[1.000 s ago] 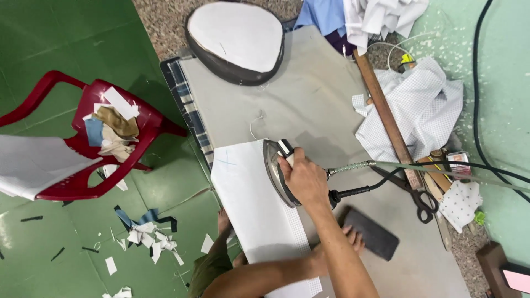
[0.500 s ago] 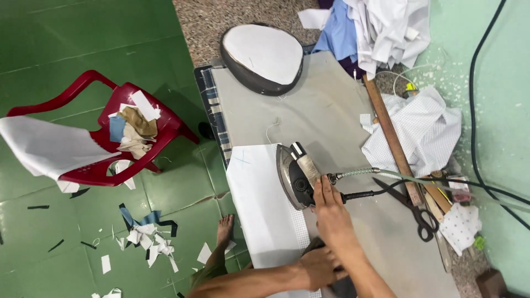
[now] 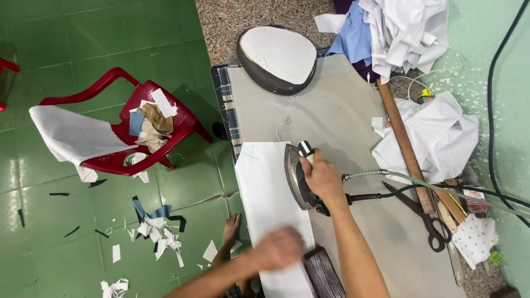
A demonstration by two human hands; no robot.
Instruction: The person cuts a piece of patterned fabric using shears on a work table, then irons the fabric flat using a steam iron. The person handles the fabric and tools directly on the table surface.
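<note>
The right hand (image 3: 323, 179) has its fingers wrapped around the handle of an iron (image 3: 298, 176) on the white fabric strip (image 3: 265, 193). The left hand (image 3: 279, 248) lies blurred on that strip on the tabletop (image 3: 331, 110); whether its fingers are spread, I cannot tell.

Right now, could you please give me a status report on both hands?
Right hand gripping iron. Left hand, blurred, flat on white fabric strip. Scissors lie clear to the right.

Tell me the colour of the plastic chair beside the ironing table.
The plastic chair is red, shown clearly in the head view.
</note>
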